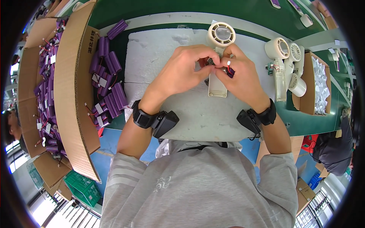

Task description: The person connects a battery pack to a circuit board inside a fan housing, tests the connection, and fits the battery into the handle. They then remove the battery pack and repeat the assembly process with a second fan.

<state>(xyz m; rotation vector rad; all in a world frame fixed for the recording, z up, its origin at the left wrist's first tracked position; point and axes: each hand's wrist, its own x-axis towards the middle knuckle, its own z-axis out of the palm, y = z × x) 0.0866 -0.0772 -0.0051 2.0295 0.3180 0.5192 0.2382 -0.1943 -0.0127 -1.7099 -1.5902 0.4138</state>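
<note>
Working in the head view, my two hands meet over one cream fan at upper centre, its round head (221, 34) above them and its open handle (218, 90) below, lying on a white foam sheet (171, 117). My left hand (186, 66) is closed to a thumb-and-forefinger pinch; what sits between those tips, I can't make out. My right hand (245, 74) curls about a red lead (229, 69) with one white connector (228, 63), a purple patch showing beneath; whether it is clamped on them I cannot tell.

I judge the step in hand to be handling wiring at the handle. The next move seems to call for steadying the handle while keeping the lead clear of its edges.

Counting at the right of the frame, I see three further round fan heads (276, 48), one green circuit board (270, 68) and one carton (310, 105) of white pieces, too many to count. On the left stands one large carton (76, 95) crowded with purple packs, uncountable; beside it lie roughly ten loose purple packs (112, 62), overlapping too much for an exact tally.
</note>
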